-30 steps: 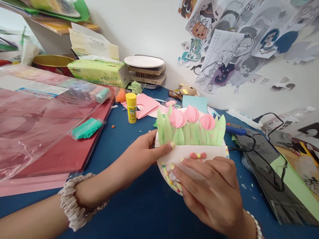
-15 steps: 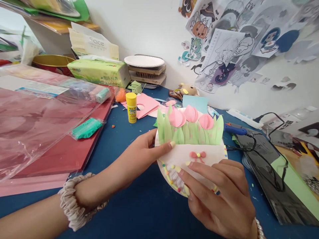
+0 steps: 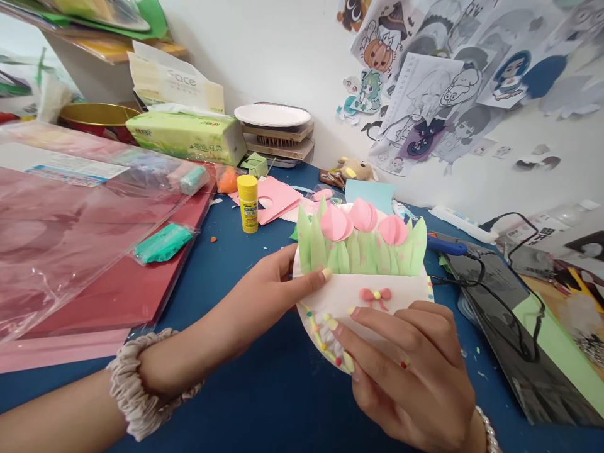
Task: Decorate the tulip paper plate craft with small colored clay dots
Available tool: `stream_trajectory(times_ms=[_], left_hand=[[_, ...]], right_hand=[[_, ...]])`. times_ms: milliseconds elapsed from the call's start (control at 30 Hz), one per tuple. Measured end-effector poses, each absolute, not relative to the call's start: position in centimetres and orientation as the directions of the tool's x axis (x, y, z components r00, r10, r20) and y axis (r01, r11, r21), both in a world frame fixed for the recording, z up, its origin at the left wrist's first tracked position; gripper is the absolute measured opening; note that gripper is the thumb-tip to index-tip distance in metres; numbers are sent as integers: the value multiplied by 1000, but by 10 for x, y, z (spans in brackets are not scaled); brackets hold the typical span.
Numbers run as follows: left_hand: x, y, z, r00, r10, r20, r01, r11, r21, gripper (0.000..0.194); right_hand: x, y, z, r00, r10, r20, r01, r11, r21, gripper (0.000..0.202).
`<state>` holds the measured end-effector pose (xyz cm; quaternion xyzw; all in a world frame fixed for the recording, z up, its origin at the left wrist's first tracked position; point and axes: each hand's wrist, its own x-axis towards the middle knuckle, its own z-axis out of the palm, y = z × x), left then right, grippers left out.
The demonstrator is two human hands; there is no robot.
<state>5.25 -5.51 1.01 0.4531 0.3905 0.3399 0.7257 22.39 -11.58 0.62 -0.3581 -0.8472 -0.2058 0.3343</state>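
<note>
A white paper-plate flower basket (image 3: 346,286) is held up over the desk. It carries pink paper tulips (image 3: 363,216), green paper leaves (image 3: 340,255), a small pink bow (image 3: 376,295) and coloured dots along its lower rim. My left hand (image 3: 287,280) grips its left edge, thumb on the front and fingers behind. My right hand (image 3: 410,362) lies across the lower front, its fingertips and thumb closed about a whitish ridged clay piece (image 3: 334,336) near the lower left rim. That hand hides much of the basket's lower right side.
A yellow glue stick (image 3: 248,203) stands beside cut pink paper (image 3: 279,198). Left lie red sheets under clear plastic (image 3: 108,296) and a wrapped green clay lump (image 3: 163,243). Right are a blue-handled tool (image 3: 447,245), black cables (image 3: 521,308) and a dark board (image 3: 500,340). Tissues (image 3: 189,138) sit behind.
My right hand has slid slightly left and its fingertips cover more of the whitish piece. The basket's right side has shifted a little to the right. The left hand keeps its grip.
</note>
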Motion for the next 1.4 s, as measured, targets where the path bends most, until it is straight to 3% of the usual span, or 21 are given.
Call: stream_trajectory(times_ms=[867, 1400], left_hand=[[52, -54, 9, 458, 858, -234, -129, 325, 937, 40], [52, -54, 8, 459, 862, -217, -128, 305, 944, 38]], right_hand=[[224, -117, 4, -494, 505, 708, 748, 662, 49, 20], [223, -116, 3, -505, 508, 698, 758, 647, 78, 18]])
